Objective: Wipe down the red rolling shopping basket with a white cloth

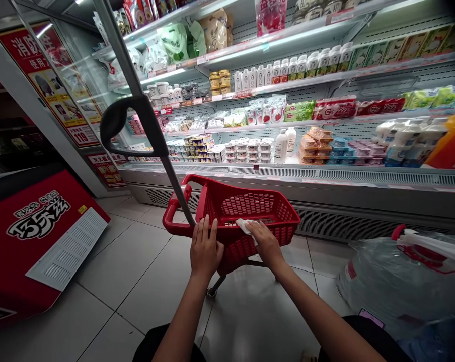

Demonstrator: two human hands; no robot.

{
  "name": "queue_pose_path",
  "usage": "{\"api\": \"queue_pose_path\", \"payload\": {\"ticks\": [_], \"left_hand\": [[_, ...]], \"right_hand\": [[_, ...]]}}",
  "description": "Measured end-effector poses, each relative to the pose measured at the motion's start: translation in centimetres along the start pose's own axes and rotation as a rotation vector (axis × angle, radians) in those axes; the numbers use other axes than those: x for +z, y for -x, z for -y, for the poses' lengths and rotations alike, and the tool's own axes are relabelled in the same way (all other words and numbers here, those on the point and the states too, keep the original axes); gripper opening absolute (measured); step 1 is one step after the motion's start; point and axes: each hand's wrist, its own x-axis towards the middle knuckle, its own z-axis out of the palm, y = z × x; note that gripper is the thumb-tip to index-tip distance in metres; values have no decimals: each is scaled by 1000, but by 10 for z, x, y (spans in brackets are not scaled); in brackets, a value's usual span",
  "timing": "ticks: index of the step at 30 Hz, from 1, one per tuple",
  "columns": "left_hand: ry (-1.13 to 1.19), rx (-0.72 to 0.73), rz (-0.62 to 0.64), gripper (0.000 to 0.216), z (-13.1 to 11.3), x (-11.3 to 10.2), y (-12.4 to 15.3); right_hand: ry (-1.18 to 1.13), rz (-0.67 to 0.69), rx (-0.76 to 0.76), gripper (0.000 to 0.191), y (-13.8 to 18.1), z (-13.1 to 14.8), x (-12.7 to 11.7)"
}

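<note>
One flat left hand (206,247) of mine maybe steadies the red cart (234,255) by its near edge, where my right hand (264,242) pinches white tissue (244,225).

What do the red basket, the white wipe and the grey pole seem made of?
Red basket: likely moulded plastic, fairly glossy; its lattice looks one-piece and catches soft highlights.
White wipe, under the right hand: matte, thin and crumpled, so paper tissue or cloth; I can't tell which.
Grey pole: probably coated metal, given its smooth, slim, straight form, though plastic is possible.
</note>
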Motion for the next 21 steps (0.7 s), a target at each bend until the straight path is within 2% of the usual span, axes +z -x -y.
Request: {"api": "queue_pose_path", "payload": {"ticks": [5,7,10,14,16,18,21], "left_hand": [[27,12,-92,76,-5,0,-6],[26,17,-129,75,-3,-2,-7],[23,26,-150,77,1,-4,-7],[28,32,-139,89,2,-5,-5],[31,28,-133,93,0,-5,-5],[31,22,-132,94,-3,-5,-6],[28,16,-130,90,-6,-4,-6]], "right_hand": [[-136,25,-153,61,-49,81,28],[-180,4,-185,57,-62,103,34],[-197,-11,-215,58,-56,96,33],[-109,-46,-135,67,-19,42,18],[-55,-37,-80,72,-9,25,10],[-41,-6,-65,73,-12,29,8],[-106,24,-126,66,-37,67,15]]}}
